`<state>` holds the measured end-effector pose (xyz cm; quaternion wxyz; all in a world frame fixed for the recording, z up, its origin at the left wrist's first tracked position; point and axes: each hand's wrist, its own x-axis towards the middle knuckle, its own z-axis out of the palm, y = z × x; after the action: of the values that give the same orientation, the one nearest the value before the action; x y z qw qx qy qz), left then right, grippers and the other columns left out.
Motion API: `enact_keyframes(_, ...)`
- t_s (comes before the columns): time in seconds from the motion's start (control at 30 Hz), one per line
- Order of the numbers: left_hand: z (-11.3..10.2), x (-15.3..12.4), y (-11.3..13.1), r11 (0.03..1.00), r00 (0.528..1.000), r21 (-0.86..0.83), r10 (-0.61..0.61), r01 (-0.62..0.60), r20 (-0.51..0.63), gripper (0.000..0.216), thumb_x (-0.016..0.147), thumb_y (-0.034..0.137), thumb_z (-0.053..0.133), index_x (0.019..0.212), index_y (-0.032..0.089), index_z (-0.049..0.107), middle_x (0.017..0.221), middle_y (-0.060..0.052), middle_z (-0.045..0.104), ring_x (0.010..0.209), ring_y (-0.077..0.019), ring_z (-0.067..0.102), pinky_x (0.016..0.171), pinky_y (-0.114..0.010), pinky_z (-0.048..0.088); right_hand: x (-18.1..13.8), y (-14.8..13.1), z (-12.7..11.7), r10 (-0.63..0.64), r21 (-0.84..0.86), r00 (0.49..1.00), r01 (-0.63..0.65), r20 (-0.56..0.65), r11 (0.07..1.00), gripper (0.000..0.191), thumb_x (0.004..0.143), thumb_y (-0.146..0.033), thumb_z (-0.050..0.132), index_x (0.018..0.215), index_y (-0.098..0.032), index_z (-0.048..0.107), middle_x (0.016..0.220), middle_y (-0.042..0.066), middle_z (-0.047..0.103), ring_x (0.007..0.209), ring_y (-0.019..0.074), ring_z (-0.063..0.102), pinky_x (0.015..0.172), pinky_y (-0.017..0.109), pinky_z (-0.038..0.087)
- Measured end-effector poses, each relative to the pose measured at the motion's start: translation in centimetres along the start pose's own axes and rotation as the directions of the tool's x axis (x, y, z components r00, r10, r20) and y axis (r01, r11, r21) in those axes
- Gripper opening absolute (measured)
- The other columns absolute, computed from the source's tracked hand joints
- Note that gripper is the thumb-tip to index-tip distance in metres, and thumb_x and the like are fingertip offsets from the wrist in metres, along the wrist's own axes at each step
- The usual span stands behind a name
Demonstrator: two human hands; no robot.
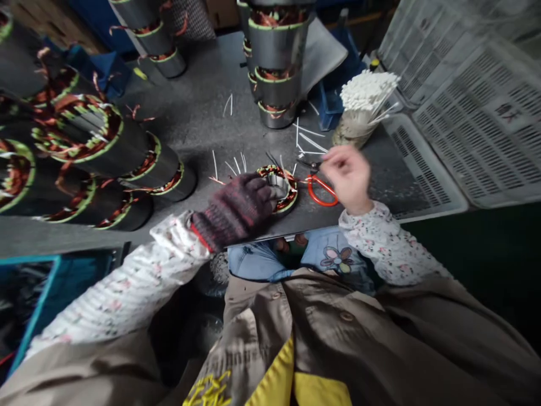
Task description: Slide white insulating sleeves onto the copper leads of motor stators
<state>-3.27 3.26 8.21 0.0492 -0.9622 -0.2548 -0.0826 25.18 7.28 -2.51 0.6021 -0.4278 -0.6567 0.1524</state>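
My left hand (239, 208), in a dark knitted glove, curls over the near-left side of a motor stator (292, 194) wound with copper wire. The stator lies low on the grey table, its round opening facing up. My bare right hand (349, 175) is raised to the right of it, thumb and fingers pinched together and slightly blurred. Whatever it may hold is too small to make out. Partly behind that hand lies a pair of red-handled scissors (310, 190), blades pointing away from me. Thin white strips (311, 142) are scattered just beyond.
Stacked stators (276, 51) stand at the back, with more stacks (139, 152) at left. A container (353, 131) of white sticks (367, 90) stands at right beside a blue bin (329, 107). Grey plastic crates (486, 124) border the right side. A teal crate (42, 304) sits lower left.
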Motion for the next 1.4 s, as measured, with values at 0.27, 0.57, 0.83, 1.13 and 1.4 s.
enact_keyframes(0.27,3.7,-2.3,-0.5,0.945,0.949,-0.295,0.044,-0.140,-0.312,0.015,0.103,0.034,0.055,0.111,0.023,0.062,0.111,-0.005,0.077,0.110,-0.0210,0.074,0.123,-0.051,0.045,6.9,9.6,-6.2,0.223,0.015,0.870,-0.241,-0.439,0.970,0.044,0.089,-0.066,0.064,0.084,-0.026,0.047,0.064,-0.007,0.052,0.049,0.0047,0.047,0.039,0.018,0.037)
enact_keyframes(0.57,7.5,-0.7,4.2,0.952,0.811,-0.198,-0.304,0.234,-0.500,0.017,0.097,0.033,0.067,0.107,0.020,0.061,0.108,-0.007,0.079,0.105,-0.0227,0.077,0.115,-0.054,0.053,-2.5,-3.4,-2.7,-0.181,-0.173,0.983,0.173,-0.030,0.970,0.019,0.106,-0.037,0.052,0.105,-0.023,0.065,0.106,0.007,0.077,0.095,0.0212,0.077,0.082,0.039,0.066)
enact_keyframes(0.83,7.4,-0.6,4.8,0.929,0.825,-0.157,-0.369,0.334,-0.428,0.026,0.096,0.040,0.066,0.111,0.018,0.062,0.119,-0.011,0.077,0.118,-0.0260,0.073,0.120,-0.056,0.047,-7.1,-8.5,-2.2,-0.426,-0.213,0.834,0.513,0.350,0.831,0.012,0.095,-0.015,0.067,0.106,-0.021,0.069,0.096,0.005,0.082,0.085,0.0154,0.078,0.078,0.024,0.062)
enact_keyframes(1.13,6.3,-1.0,3.9,0.911,0.862,-0.322,-0.367,0.257,-0.351,0.022,0.106,0.032,0.052,0.116,0.018,0.067,0.114,-0.008,0.078,0.115,-0.0207,0.073,0.119,-0.047,0.048,-6.5,-6.9,-4.0,-0.245,-0.288,0.915,0.340,0.321,0.895,0.034,0.090,-0.009,0.055,0.112,-0.026,0.073,0.106,0.006,0.080,0.092,0.0226,0.078,0.081,0.037,0.066)
enact_keyframes(1.4,4.4,-2.7,1.6,0.892,0.950,-0.411,-0.271,0.187,-0.156,0.037,0.104,0.023,0.043,0.134,0.016,0.064,0.136,-0.012,0.071,0.127,-0.0245,0.068,0.110,-0.045,0.057,-6.7,-7.7,-4.1,-0.287,-0.289,0.923,0.357,0.256,0.888,0.024,0.095,-0.018,0.060,0.111,-0.028,0.075,0.099,0.004,0.082,0.080,0.0199,0.078,0.068,0.032,0.064)
